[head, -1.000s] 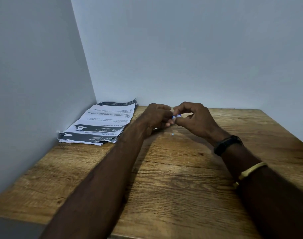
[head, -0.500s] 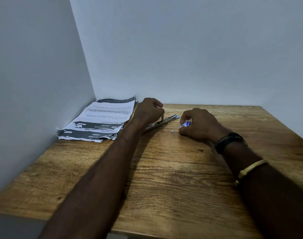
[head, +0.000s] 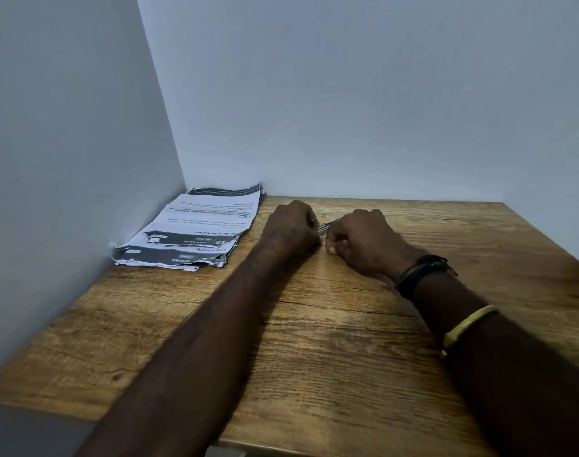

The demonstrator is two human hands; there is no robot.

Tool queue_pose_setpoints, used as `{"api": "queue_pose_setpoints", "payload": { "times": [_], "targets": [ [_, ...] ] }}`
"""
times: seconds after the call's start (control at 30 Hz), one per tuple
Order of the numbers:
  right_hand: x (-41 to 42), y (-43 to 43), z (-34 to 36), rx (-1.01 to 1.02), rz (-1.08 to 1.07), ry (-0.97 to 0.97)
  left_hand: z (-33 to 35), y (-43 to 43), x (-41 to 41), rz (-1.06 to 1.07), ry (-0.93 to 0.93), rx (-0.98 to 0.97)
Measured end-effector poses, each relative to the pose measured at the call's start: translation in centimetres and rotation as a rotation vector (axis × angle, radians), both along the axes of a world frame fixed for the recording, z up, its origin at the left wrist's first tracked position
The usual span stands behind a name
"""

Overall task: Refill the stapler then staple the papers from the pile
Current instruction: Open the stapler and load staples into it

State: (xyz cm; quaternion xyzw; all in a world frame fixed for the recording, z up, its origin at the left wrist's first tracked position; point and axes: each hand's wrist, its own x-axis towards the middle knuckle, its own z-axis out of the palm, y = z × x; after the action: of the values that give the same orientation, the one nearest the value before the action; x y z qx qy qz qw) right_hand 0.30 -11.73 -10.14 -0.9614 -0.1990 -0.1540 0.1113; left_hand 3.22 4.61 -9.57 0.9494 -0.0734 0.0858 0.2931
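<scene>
A small metal stapler (head: pixel 327 225) lies on the wooden table (head: pixel 331 341) near the back wall, and only a short shiny stretch of it shows between my hands. My left hand (head: pixel 289 230) grips its left end with curled fingers. My right hand (head: pixel 364 240) has its fingers curled at the stapler's right part; what they pinch is hidden. The staple box seen earlier is out of sight. A pile of printed papers (head: pixel 199 229) with dark bands lies in the back left corner, left of my left hand.
Grey walls close the table at the back and on the left. The table's right edge runs diagonally at the far right. Bare wood stretches from my hands to the front edge.
My right hand has moved left from the table spot with the small blue box to the stapler. My left hand stays on the stapler. The hands are close together again.
</scene>
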Motion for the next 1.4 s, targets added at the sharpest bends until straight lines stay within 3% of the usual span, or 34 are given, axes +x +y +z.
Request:
{"api": "queue_pose_setpoints", "payload": {
  "times": [0.2, 0.4, 1.03, 1.4],
  "targets": [
    [-0.3, -0.8, 0.4, 0.315, -0.022, -0.031, 0.1, 0.3, -0.1, 0.0, -0.043, 0.021],
    [-0.3, -1.4, 0.5, 0.499, -0.045, -0.051, 0.2, 0.1, -0.3, -0.018, -0.066, 0.014],
    [-0.5, -2.1, 0.6, 0.709, -0.041, 0.001, 0.3, -0.1, 0.0, -0.135, -0.128, -0.062],
    [-0.4, -2.1, 0.7, 0.599, -0.064, -0.033, 0.4, -0.2, -0.3, -0.204, -0.208, -0.052]
  ]
}}
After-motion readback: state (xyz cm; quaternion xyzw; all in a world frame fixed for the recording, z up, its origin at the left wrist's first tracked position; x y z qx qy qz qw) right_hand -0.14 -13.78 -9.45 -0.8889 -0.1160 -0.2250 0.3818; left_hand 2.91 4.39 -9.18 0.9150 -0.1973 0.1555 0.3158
